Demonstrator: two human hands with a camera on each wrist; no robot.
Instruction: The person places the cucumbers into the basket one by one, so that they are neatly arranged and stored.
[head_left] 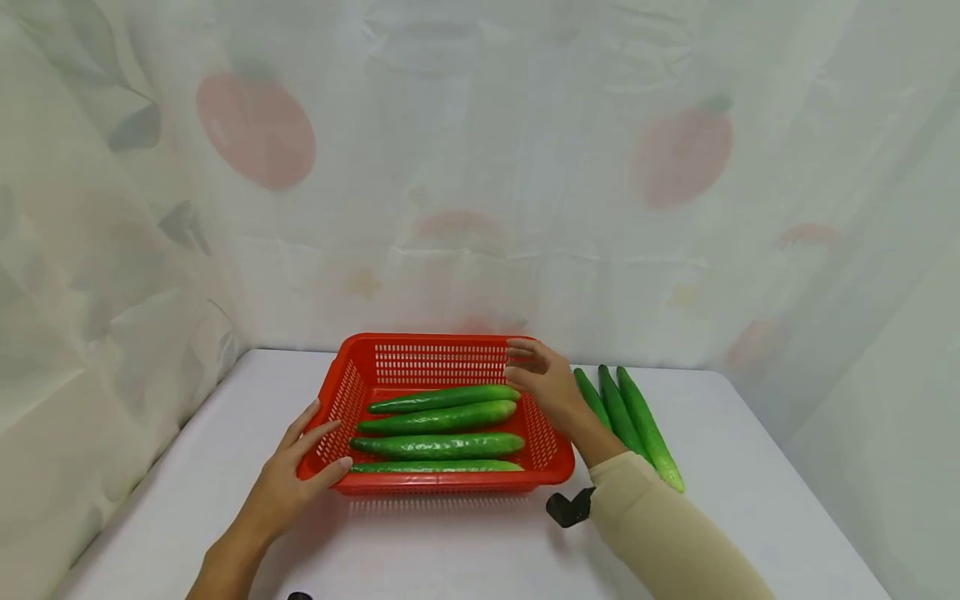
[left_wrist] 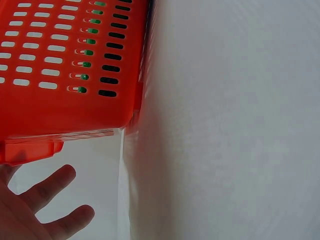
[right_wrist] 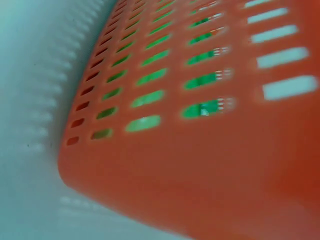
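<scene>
A red plastic basket with slotted walls stands on the table. Inside, several green cucumbers lie side by side, roughly crosswise. My left hand rests at the basket's left rim, fingers spread and thumb by the front corner; in the left wrist view, its fingers show beside the basket wall. My right hand is over the right rim, fingers loosely bent toward the inside, with nothing seen in it. Through the slots in the right wrist view, green shows behind the basket wall.
To the basket's right, three more cucumbers lie lengthwise on the white table, partly behind my right forearm. A black wrist device hangs under the right sleeve. Behind the table hangs a printed white curtain.
</scene>
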